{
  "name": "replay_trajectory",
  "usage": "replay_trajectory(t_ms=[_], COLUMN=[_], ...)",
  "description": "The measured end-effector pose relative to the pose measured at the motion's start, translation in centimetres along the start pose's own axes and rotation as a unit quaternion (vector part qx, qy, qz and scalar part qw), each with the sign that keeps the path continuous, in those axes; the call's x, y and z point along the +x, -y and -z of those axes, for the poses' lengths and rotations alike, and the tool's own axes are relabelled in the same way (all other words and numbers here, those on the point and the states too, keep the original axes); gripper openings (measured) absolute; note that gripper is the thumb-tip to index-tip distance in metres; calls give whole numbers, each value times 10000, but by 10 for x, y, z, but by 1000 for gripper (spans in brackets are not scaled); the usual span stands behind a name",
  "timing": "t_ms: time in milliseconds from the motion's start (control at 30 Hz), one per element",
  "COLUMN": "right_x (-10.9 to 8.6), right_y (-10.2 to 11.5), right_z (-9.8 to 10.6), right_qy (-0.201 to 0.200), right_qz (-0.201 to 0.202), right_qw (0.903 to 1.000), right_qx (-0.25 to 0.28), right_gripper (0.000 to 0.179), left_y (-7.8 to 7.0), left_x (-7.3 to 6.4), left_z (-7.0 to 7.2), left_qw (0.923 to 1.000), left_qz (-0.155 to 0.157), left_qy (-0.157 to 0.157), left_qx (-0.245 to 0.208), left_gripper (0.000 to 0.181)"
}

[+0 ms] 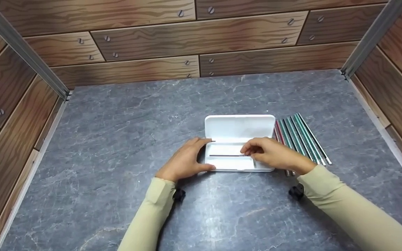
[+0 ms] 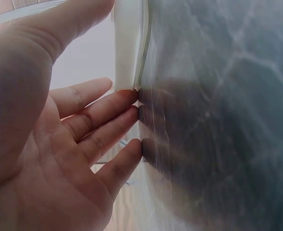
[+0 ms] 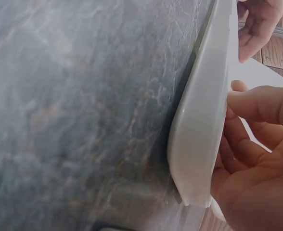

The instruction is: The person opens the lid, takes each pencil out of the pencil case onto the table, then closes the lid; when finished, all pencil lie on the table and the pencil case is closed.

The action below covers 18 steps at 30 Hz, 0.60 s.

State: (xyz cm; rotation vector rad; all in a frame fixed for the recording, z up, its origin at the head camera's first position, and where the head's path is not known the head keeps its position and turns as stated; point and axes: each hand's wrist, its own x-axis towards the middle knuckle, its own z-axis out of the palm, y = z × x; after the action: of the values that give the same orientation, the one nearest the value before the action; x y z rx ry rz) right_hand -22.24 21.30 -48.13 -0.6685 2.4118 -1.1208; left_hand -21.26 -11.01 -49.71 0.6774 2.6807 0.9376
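Note:
A white pencil case [image 1: 239, 127] lies with its lid raised, its long side toward me. At the case's left end, my left hand [image 1: 186, 159] is spread, thumb by the near corner and index finger by the hinge side. In the left wrist view its fingers [image 2: 110, 108] are nearly straight, fingertips against the case's end and the tabletop. Over the tray's right part, my right hand [image 1: 272, 153] curls its fingers and pinches the right end of a thin dark pencil [image 1: 227, 155], which lies lengthwise across the tray. The right wrist view hides the pencil behind the case wall [image 3: 201, 125].
Several green-striped pencils [image 1: 300, 137] and a red one [image 1: 280, 132] lie side by side just right of the case, partly under my right forearm. The grey marbled tabletop [image 1: 117, 122] is bounded by wood-patterned walls [image 1: 145, 42] at the back and sides.

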Motion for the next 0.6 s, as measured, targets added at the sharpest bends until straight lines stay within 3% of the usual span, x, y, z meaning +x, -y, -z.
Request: replay_trajectory(t_ms=[233,600], right_x=[0,0], right_y=[-3,-4], right_z=[1,4], right_qy=[6,-407], right_qz=[15,374], right_qw=[10000,9967], right_qx=[-65,-595], right_gripper=[25,24], left_y=[1,1], left_x=[0,1], left_z=[0,0], left_qw=[9999,9999], left_qz=[-104,-102], left_qy=[-24,-17], left_qx=[-25,2], left_gripper=[90,89])
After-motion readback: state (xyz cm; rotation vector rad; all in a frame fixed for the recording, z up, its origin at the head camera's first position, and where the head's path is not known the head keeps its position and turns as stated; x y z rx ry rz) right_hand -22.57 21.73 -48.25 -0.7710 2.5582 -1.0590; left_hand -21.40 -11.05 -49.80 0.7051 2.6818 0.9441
